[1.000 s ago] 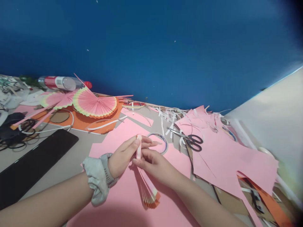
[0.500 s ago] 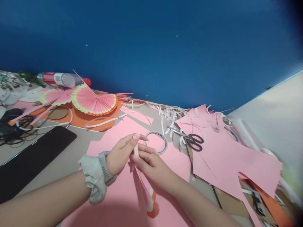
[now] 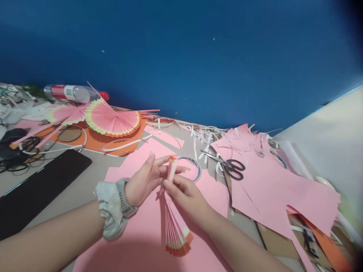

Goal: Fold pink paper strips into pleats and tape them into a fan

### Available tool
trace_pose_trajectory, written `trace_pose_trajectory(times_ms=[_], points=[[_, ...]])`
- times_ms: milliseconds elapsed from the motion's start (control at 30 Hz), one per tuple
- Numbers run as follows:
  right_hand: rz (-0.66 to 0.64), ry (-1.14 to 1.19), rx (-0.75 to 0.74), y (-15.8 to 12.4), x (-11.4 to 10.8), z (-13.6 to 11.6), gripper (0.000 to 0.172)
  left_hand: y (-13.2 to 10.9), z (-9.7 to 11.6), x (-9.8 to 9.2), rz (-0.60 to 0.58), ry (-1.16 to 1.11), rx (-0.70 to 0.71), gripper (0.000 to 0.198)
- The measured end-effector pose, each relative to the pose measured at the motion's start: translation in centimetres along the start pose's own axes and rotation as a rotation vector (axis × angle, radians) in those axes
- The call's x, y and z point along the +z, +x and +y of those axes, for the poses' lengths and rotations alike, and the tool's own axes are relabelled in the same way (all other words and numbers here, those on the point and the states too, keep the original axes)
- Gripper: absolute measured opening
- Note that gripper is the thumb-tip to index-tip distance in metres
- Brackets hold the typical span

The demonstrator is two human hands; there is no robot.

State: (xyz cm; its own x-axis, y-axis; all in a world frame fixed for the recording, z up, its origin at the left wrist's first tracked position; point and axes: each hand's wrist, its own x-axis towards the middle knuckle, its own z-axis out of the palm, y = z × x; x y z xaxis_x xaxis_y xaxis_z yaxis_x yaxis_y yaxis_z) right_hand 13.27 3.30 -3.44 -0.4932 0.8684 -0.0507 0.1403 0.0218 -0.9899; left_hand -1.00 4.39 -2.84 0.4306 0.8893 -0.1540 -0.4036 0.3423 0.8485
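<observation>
My right hand [image 3: 185, 194] pinches a pleated paper fan [image 3: 176, 226] at its narrow middle. The fan is pink with a pale yellow band and an orange edge; its lower end spreads toward me, while the other end stands up folded tight. My left hand [image 3: 147, 174] is open, thumb raised and fingers stretched out behind the folded upper end. Whether those fingers touch the paper I cannot tell. Beneath both hands lies a pink paper sheet [image 3: 136, 234]. Just beyond the fingertips rests a roll of tape [image 3: 198, 170], partly hidden.
Black-handled scissors [image 3: 234, 169] lie to the right, beside cut pink paper [image 3: 263, 185] and white paper strips. A black phone [image 3: 45, 189] is at the left. Finished-looking pleated fans [image 3: 113, 119] lie on orange paper before a plastic bottle [image 3: 72, 93]. A blue wall [image 3: 181, 56] stands behind.
My left thumb has lifted off the folded paper and the left fingers have straightened. The fan's orange upper tip now shows, and its lower end has spread wider.
</observation>
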Motion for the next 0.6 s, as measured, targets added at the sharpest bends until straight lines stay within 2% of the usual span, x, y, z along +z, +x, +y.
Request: trace_pose_trajectory(times_ms=[100,200,333,467,533,600], points=[[0.139,0.058,-0.022,0.1,-0.5,-0.2,0.021,-0.5,-0.2,0.7,-0.012,0.097,0.068,0.049],[0.223,0.051,-0.020,0.0,-1.5,-1.1,0.018,-0.9,-0.4,1.1,-0.036,0.195,0.083,0.038],[0.243,-0.019,0.025,0.1,-2.7,-2.1,0.020,-0.8,-0.4,1.0,-0.054,0.272,0.060,0.018],[0.244,-0.104,0.017,0.3,-3.2,-2.1,0.023,-0.8,-0.5,0.9,-0.059,0.302,0.014,0.018],[0.358,-0.143,-0.023,0.2,-3.2,-1.9,0.018,-0.8,-0.5,0.9,-0.051,0.288,0.004,0.020],[0.557,-0.268,-0.153,0.0,-3.2,-1.7,0.019,-0.6,-0.5,0.9,-0.033,0.266,0.002,0.020]])
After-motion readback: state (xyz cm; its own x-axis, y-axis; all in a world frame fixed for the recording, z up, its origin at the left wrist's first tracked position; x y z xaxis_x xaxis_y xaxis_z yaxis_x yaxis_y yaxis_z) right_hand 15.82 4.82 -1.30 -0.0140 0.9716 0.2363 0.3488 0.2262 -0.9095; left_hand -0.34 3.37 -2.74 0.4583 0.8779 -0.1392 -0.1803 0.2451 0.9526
